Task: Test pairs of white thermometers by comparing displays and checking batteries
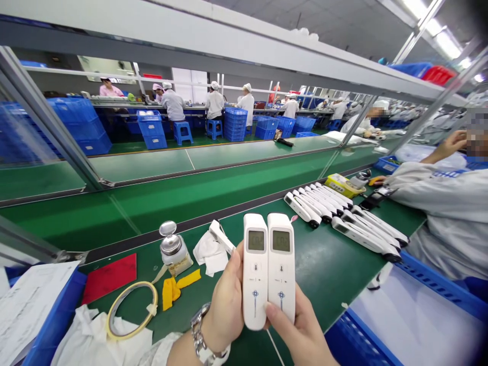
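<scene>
Two white handheld thermometers stand side by side before me, their grey screens facing me. My left hand (225, 300) is closed around the left thermometer (255, 269), with a metal watch on that wrist. In my right hand (293, 325) is the right thermometer (281, 264), the thumb pressed near its lower end. The two bodies are nearly touching. Behind my left hand, another white device (221, 236) lies on a crumpled white cloth (210, 254). A dispenser bottle (176, 251) with its metal lid raised stands to the left, beside yellow strips (177, 287).
Several white thermometers (320, 201) lie in rows at right, near a yellow box (341, 185). A tape roll (131, 310) and red sheet (110, 277) are at left. Blue bins (438, 284) flank the bench. A co-worker's sleeve (423, 188) reaches in at right; a green conveyor (171, 183) runs behind.
</scene>
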The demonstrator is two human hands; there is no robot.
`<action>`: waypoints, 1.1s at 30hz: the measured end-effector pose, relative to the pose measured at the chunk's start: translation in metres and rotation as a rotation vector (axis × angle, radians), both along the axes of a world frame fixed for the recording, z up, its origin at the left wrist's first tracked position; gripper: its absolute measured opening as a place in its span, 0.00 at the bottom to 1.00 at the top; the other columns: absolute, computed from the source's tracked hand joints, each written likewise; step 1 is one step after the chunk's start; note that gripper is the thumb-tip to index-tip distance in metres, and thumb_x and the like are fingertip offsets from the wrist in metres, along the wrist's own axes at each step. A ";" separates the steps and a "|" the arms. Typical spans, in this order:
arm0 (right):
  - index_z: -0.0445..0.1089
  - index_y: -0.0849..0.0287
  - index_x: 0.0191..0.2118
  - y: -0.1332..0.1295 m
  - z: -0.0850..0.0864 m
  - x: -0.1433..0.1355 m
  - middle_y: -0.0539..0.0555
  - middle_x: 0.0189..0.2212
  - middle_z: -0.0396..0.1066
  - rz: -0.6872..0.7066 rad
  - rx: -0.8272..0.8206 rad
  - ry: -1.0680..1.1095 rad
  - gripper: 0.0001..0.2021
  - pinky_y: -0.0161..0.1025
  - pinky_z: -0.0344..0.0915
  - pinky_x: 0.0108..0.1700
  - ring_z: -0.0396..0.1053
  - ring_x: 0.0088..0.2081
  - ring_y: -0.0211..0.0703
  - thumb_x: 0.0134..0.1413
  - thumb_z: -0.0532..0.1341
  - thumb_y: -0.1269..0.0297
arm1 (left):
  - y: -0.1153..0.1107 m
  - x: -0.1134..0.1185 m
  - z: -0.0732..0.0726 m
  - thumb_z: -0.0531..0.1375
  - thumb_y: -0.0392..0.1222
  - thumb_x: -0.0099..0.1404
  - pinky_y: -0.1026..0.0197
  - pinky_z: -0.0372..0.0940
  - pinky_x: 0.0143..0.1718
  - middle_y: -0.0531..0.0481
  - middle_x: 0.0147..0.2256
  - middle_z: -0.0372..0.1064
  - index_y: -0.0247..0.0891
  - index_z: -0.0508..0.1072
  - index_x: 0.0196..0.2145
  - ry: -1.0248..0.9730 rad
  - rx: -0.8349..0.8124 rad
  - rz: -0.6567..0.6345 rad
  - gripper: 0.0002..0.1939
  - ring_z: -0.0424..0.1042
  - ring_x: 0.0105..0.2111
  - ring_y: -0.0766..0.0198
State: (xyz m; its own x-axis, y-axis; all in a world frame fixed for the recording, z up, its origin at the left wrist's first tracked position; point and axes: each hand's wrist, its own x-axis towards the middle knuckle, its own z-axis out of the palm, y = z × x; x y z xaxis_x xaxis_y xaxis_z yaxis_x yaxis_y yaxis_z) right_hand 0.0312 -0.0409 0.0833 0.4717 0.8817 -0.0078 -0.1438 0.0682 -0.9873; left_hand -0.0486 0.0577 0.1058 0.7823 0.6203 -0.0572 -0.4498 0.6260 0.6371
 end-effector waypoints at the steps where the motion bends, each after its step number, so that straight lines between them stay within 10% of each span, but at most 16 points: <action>1: 0.64 0.53 0.50 0.000 0.000 0.000 0.51 0.27 0.69 -0.004 0.001 -0.004 0.19 0.36 0.68 0.28 0.66 0.26 0.42 0.54 0.62 0.54 | 0.000 0.000 0.000 0.46 0.57 0.66 0.60 0.66 0.40 0.49 0.43 0.71 0.44 0.62 0.53 0.004 0.001 0.012 0.23 0.67 0.47 0.57; 5: 0.63 0.51 0.52 -0.001 -0.001 0.000 0.50 0.27 0.68 0.030 0.031 -0.010 0.18 0.35 0.69 0.30 0.68 0.28 0.42 0.56 0.60 0.56 | 0.000 0.000 0.000 0.46 0.57 0.66 0.64 0.67 0.27 0.47 0.45 0.70 0.43 0.61 0.53 0.018 -0.011 0.006 0.24 0.70 0.43 0.57; 10: 0.57 0.43 0.56 -0.002 -0.001 0.002 0.52 0.53 0.62 0.063 0.026 -0.139 0.18 0.37 0.68 0.46 0.65 0.48 0.45 0.62 0.55 0.59 | 0.001 0.001 -0.001 0.45 0.62 0.63 0.66 0.57 0.10 0.43 0.44 0.70 0.42 0.59 0.56 0.082 -0.050 -0.104 0.30 0.73 0.31 0.55; 19: 0.51 0.44 0.60 -0.004 -0.009 0.003 0.49 0.56 0.58 0.044 -0.029 -0.267 0.20 0.35 0.62 0.54 0.55 0.57 0.44 0.64 0.52 0.59 | 0.001 0.002 -0.003 0.47 0.61 0.63 0.68 0.58 0.10 0.44 0.33 0.71 0.37 0.63 0.52 0.083 -0.096 -0.122 0.29 0.70 0.22 0.62; 27: 0.55 0.45 0.57 -0.002 -0.002 0.001 0.53 0.49 0.65 0.069 0.052 -0.336 0.16 0.34 0.70 0.37 0.68 0.35 0.41 0.64 0.51 0.60 | 0.002 0.002 0.000 0.51 0.59 0.61 0.65 0.63 0.16 0.46 0.30 0.72 0.36 0.67 0.46 0.075 -0.166 -0.070 0.25 0.73 0.30 0.56; 33: 0.55 0.46 0.58 -0.002 -0.002 0.000 0.55 0.49 0.65 0.065 0.057 -0.311 0.18 0.36 0.70 0.38 0.68 0.39 0.45 0.63 0.52 0.59 | 0.003 0.004 0.001 0.52 0.57 0.62 0.66 0.64 0.22 0.45 0.29 0.73 0.34 0.73 0.39 -0.049 -0.244 -0.142 0.23 0.73 0.35 0.56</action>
